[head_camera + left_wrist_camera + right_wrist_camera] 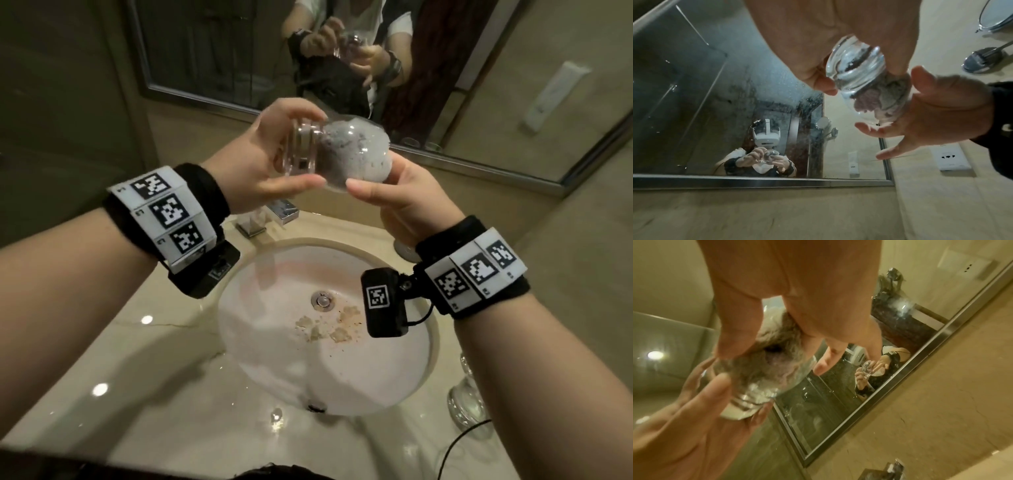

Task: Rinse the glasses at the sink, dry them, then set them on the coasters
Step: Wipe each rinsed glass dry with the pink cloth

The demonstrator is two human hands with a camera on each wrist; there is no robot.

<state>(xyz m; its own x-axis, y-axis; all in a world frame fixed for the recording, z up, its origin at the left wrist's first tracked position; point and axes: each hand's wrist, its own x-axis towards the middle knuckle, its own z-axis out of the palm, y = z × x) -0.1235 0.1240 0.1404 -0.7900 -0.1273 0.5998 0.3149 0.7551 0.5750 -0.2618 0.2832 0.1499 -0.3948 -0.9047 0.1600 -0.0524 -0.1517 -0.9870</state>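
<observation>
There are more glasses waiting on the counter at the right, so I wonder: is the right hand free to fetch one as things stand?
Probably not yet. The right hand steadies the glass stuffed with a cloth, which the left hand grips. The other glasses stand unobstructed below.

Basin (274, 359) lies open below; faucet (274, 216) behind, probably glasses (467, 404) crowd the right counter.

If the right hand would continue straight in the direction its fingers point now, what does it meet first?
Probably the mirror. The right hand holds the mouth end of the glass, its fingers pointing up and away toward the wall behind the sink. Nothing else shows in that line, though depth is unclear.
</observation>
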